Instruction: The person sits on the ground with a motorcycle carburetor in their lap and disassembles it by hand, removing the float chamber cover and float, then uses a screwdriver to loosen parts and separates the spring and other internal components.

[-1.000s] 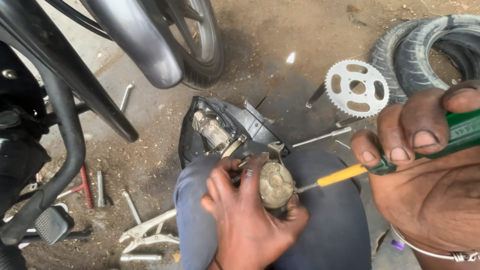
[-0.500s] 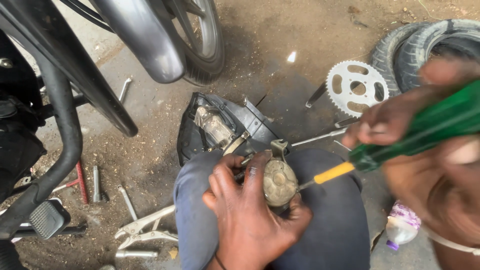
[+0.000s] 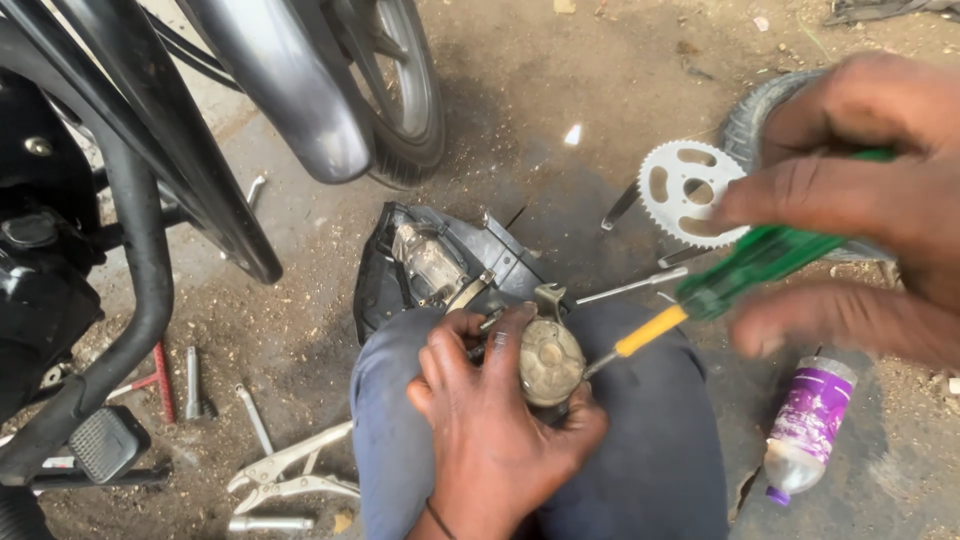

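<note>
Left hand [image 3: 490, 430] clamps a round carburetor part [image 3: 548, 360] on the knee; right hand [image 3: 860, 200] grips a green-handled screwdriver [image 3: 700, 298], best kept squarely seated.

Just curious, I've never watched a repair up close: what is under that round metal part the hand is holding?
The round metal part rests on the person's knee, gripped by the left hand. The right hand points a screwdriver at its side. Fingers cover its underside, so what lies directly beneath cannot be seen.
</note>
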